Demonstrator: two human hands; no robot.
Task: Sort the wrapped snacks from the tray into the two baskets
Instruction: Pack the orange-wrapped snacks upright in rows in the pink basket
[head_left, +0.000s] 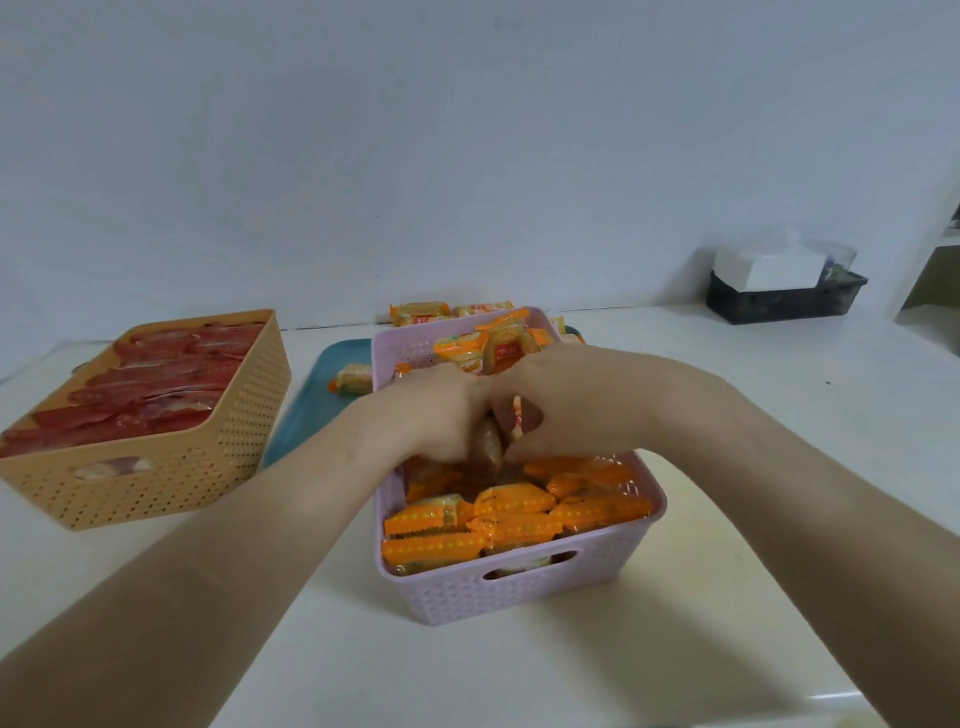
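1. Head view, the hold: the left grip (441, 410) and right grip (566, 400) meet knuckle to knuckle over the middle of the lilac basket (519, 592). Both have their fingers curled round the held snack (488, 441), a brownish piece in clear wrap with an orange serrated edge, just above the packets below.
2. Head view, the lilac basket: it is packed with orange-wrapped snacks (514, 514), glossy with rows of yellow dots and zigzag ends. They lie in rows at the near end and heaped loose at the far end.
3. Head view, the left side: a tan basket (156, 488) holds red-wrapped snacks (156, 384) lying overlapped.
4. Head view, between and behind the baskets: the teal tray (306, 410) carries one loose snack (353, 378), and more orange packets (421, 312) lie beyond the lilac basket.
5. Head view, the far right of the white surface (779, 415): a black bin (779, 304) holds a white box (769, 270).
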